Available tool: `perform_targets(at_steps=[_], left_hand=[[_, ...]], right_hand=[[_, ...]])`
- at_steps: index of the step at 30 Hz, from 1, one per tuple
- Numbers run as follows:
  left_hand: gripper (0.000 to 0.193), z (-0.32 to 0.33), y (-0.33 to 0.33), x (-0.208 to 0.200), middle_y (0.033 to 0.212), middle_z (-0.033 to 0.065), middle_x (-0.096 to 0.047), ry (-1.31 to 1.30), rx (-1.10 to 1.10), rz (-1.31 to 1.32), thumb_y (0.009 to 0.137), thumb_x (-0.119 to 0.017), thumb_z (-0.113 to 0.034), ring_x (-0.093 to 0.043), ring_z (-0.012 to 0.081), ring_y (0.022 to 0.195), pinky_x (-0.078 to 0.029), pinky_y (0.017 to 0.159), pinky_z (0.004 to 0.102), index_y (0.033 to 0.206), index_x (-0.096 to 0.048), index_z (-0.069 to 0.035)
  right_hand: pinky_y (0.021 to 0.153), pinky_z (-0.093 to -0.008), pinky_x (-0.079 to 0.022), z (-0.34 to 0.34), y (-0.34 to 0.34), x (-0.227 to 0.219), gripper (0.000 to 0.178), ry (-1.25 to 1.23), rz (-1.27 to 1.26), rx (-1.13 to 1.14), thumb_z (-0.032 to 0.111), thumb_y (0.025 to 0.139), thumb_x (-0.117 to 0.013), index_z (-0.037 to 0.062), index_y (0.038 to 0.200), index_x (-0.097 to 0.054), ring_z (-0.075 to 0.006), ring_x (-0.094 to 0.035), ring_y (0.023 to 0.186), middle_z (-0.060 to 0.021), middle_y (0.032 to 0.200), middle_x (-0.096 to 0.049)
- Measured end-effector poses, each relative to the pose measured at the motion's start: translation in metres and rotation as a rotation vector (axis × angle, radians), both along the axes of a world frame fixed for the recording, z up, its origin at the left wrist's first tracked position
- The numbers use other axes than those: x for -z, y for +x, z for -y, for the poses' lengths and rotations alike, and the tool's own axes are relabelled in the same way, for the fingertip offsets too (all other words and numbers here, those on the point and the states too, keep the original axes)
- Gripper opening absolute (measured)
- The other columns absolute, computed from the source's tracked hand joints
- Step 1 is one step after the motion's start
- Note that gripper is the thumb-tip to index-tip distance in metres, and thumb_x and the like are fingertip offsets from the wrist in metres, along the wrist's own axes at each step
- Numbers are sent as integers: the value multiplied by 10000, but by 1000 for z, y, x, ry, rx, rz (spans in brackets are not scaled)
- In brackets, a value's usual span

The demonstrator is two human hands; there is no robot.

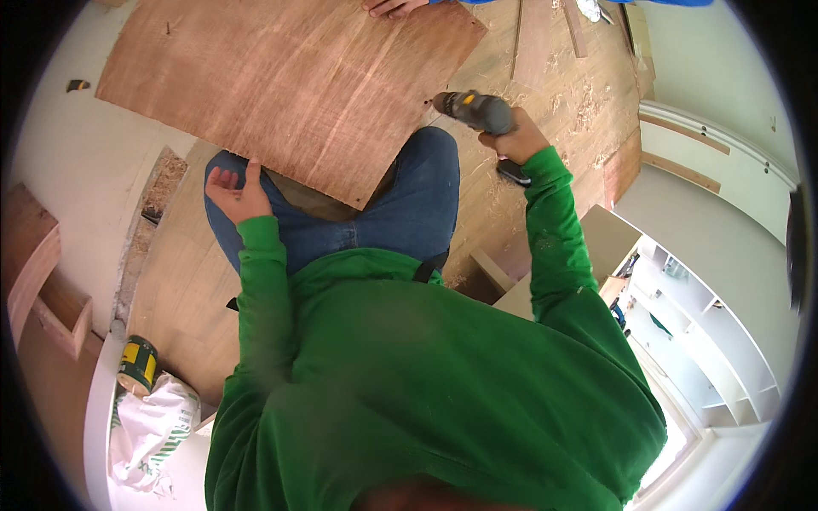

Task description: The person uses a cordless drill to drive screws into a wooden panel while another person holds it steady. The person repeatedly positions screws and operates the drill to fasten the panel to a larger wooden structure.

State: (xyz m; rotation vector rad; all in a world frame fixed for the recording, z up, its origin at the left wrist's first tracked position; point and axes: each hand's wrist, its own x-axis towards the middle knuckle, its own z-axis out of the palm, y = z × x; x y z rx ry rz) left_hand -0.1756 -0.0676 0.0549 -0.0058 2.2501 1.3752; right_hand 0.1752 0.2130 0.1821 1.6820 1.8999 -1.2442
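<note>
Head view: right hand (527, 139) holds one drill (486, 112) near one board (290, 94).

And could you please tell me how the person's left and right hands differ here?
The right hand grips a drill, while the left hand holds no tool. The left hand shows its palm, loosely curled, near the edge of the wooden panel; the right hand is out beyond the panel's right side. Both extend from green sleeves.
</note>
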Motion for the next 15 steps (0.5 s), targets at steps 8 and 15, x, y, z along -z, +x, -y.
perform_targets(at_steps=[8, 15], left_hand=[[820, -33, 19, 88, 1447, 329, -587, 44, -100, 42, 1078, -570, -556, -612, 422, 1298, -490, 1111, 496, 1534, -418, 108], [700, -87, 40, 60, 1233, 357, -684, -475, -336, -95, 1125, -369, -563, -661, 542, 1154, -550, 985, 578, 1393, -492, 72]], right_hand=[[552, -387, -569, -16, 112, 118, 166, 300, -439, 648, 129, 836, -784, 16, 932, -709, -224, -673, 563, -98, 763, -719], [949, -557, -579, 43, 126, 250, 428, 505, 298, 334, 196, 793, -809, 21, 1158, -668, -490, -711, 1104, -310, 1145, -726]])
